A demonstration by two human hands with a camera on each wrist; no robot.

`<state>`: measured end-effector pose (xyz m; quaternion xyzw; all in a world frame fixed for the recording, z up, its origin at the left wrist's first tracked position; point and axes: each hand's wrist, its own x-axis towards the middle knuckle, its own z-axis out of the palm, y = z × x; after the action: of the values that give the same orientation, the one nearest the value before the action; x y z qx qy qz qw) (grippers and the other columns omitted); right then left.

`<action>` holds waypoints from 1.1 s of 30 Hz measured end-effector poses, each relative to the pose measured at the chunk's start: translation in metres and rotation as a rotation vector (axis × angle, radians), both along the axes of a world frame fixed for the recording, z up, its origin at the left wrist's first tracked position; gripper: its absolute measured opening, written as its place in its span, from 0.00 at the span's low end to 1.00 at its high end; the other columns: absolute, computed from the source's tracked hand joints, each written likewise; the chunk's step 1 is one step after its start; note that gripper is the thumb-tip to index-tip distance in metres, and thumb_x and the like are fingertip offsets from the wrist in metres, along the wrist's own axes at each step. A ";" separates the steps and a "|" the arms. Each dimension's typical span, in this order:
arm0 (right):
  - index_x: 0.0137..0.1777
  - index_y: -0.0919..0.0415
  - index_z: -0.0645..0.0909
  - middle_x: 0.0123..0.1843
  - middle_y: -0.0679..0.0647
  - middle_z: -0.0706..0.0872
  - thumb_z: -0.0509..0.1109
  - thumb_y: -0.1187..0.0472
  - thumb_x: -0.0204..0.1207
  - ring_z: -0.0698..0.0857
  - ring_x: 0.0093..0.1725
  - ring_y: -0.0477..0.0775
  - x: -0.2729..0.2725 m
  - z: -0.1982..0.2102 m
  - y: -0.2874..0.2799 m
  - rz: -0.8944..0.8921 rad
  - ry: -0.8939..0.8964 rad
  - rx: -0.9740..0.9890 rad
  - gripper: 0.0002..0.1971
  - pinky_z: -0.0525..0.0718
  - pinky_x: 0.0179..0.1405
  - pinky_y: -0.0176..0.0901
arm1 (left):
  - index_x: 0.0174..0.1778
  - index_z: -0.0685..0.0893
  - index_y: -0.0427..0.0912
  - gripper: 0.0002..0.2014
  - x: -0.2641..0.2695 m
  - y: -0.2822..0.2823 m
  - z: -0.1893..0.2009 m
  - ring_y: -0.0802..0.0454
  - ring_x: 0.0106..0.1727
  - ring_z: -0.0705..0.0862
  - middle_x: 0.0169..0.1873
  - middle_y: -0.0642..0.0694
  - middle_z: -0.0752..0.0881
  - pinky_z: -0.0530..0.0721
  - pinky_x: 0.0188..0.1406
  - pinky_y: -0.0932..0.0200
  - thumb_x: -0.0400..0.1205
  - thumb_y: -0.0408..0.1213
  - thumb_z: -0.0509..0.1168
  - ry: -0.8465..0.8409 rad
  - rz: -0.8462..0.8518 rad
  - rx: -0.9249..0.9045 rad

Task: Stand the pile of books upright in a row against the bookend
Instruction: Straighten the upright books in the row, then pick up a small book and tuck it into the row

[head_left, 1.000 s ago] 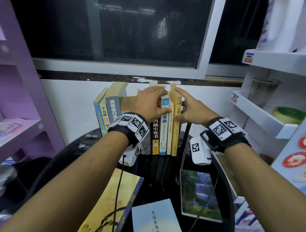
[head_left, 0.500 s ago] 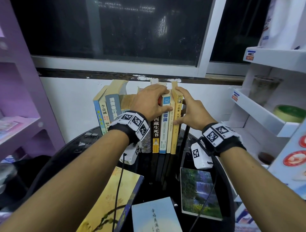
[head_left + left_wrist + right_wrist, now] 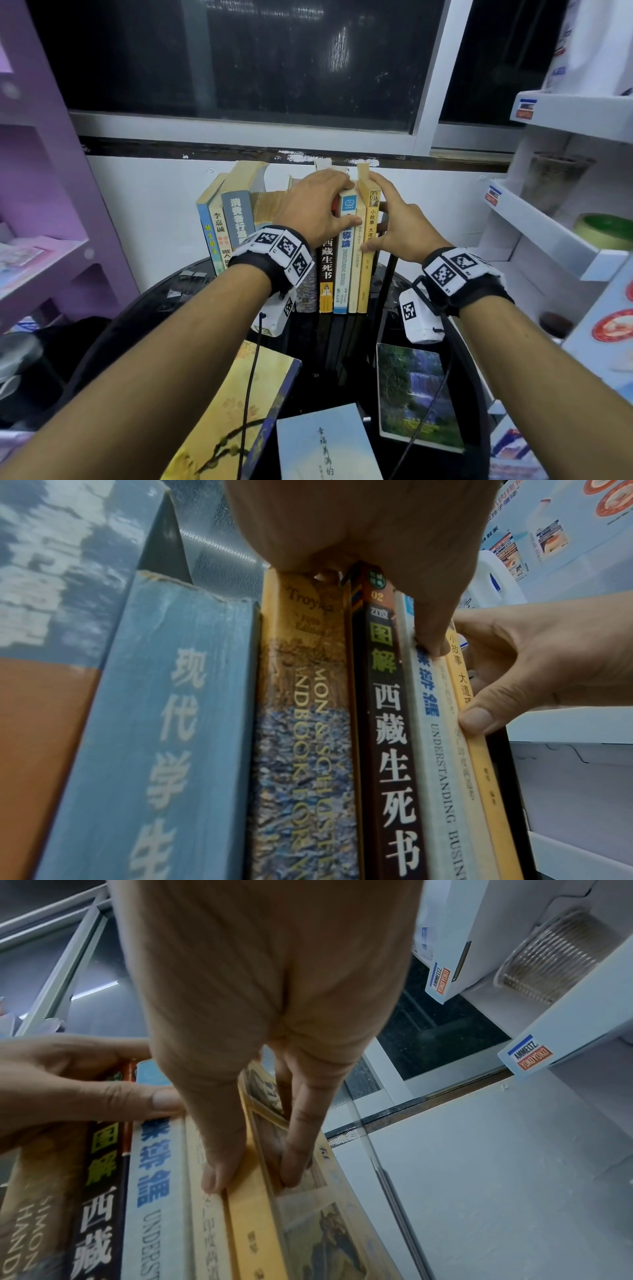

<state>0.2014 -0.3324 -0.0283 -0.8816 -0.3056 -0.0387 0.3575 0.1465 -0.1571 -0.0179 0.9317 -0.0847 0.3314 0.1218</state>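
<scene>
A row of books (image 3: 325, 267) stands upright on the black round table (image 3: 164, 308), near the wall. My left hand (image 3: 308, 205) grips the tops of the middle books, its thumb on the white and blue spine (image 3: 428, 696). My right hand (image 3: 397, 226) pinches the yellow book (image 3: 366, 267) at the row's right end, thumb on the spine (image 3: 253, 1226), fingers flat on its cover. The black bookend (image 3: 388, 274) stands just right of that book, partly hidden by my right hand. Three books at the left end (image 3: 219, 233) lean to the right.
Three loose books lie flat near the table's front edge: a yellow one (image 3: 233, 411), a pale blue one (image 3: 322, 445) and one with a waterfall cover (image 3: 414, 394). A purple shelf (image 3: 51, 240) stands to the left, white shelves (image 3: 548, 233) to the right. A cable hangs from each wrist.
Both hands keep their hold on the row. My right wrist dipped slightly and came back; the books have not visibly moved.
</scene>
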 end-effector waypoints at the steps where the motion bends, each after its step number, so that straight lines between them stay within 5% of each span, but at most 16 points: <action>1: 0.82 0.36 0.46 0.71 0.57 0.79 0.83 0.68 0.65 0.89 0.48 0.45 -0.001 0.000 0.000 -0.004 0.006 0.002 0.59 0.90 0.46 0.41 | 0.64 0.77 0.51 0.27 0.000 -0.001 0.000 0.56 0.62 0.79 0.62 0.55 0.81 0.73 0.52 0.61 0.72 0.58 0.72 0.010 0.002 0.002; 5: 0.83 0.38 0.44 0.72 0.56 0.78 0.80 0.70 0.68 0.88 0.44 0.43 -0.010 -0.001 -0.001 -0.016 0.028 0.028 0.57 0.89 0.36 0.34 | 0.66 0.75 0.50 0.27 -0.006 -0.002 0.004 0.55 0.66 0.75 0.66 0.53 0.77 0.70 0.54 0.61 0.74 0.53 0.72 0.065 -0.023 -0.016; 9: 0.82 0.41 0.48 0.70 0.55 0.80 0.80 0.68 0.69 0.89 0.49 0.45 -0.023 0.001 -0.004 -0.022 0.018 0.051 0.52 0.90 0.43 0.40 | 0.66 0.75 0.49 0.23 -0.014 -0.002 0.006 0.53 0.68 0.73 0.70 0.52 0.75 0.69 0.58 0.62 0.76 0.47 0.72 0.099 -0.074 -0.091; 14: 0.83 0.47 0.52 0.74 0.56 0.79 0.79 0.66 0.71 0.87 0.43 0.41 -0.046 0.008 -0.012 -0.032 0.009 0.050 0.48 0.85 0.35 0.30 | 0.67 0.76 0.49 0.22 -0.037 -0.005 0.001 0.51 0.70 0.72 0.70 0.51 0.75 0.73 0.66 0.54 0.77 0.44 0.71 0.075 -0.100 -0.138; 18: 0.82 0.48 0.57 0.74 0.55 0.78 0.79 0.65 0.71 0.87 0.44 0.41 -0.066 0.007 -0.020 -0.042 0.033 0.008 0.44 0.84 0.39 0.31 | 0.67 0.76 0.46 0.22 -0.063 -0.006 -0.006 0.51 0.71 0.72 0.70 0.48 0.75 0.68 0.68 0.58 0.77 0.41 0.70 0.031 -0.111 -0.137; 21: 0.82 0.51 0.59 0.74 0.54 0.77 0.79 0.63 0.72 0.88 0.45 0.43 -0.085 0.002 -0.025 -0.020 0.059 -0.068 0.43 0.85 0.47 0.36 | 0.68 0.76 0.47 0.22 -0.086 -0.007 -0.015 0.51 0.70 0.73 0.68 0.48 0.76 0.70 0.72 0.52 0.77 0.40 0.70 0.063 -0.115 -0.156; 25: 0.81 0.52 0.63 0.72 0.54 0.79 0.81 0.56 0.69 0.86 0.57 0.51 -0.106 -0.012 -0.029 0.002 0.095 -0.249 0.43 0.83 0.57 0.41 | 0.71 0.74 0.47 0.24 -0.112 -0.010 -0.032 0.51 0.69 0.75 0.68 0.48 0.77 0.73 0.70 0.51 0.78 0.41 0.70 0.242 -0.107 -0.154; 33: 0.77 0.53 0.71 0.69 0.49 0.81 0.82 0.47 0.66 0.80 0.64 0.49 -0.155 -0.045 -0.032 0.078 0.204 -0.494 0.40 0.77 0.66 0.42 | 0.74 0.72 0.48 0.27 -0.159 -0.012 -0.075 0.49 0.69 0.77 0.70 0.48 0.78 0.74 0.67 0.54 0.80 0.48 0.69 0.709 -0.099 -0.078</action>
<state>0.0467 -0.3648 -0.0734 -0.9290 -0.3021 0.1399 0.1619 -0.0130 -0.1688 -0.0932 0.9782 -0.0695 -0.0158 0.1949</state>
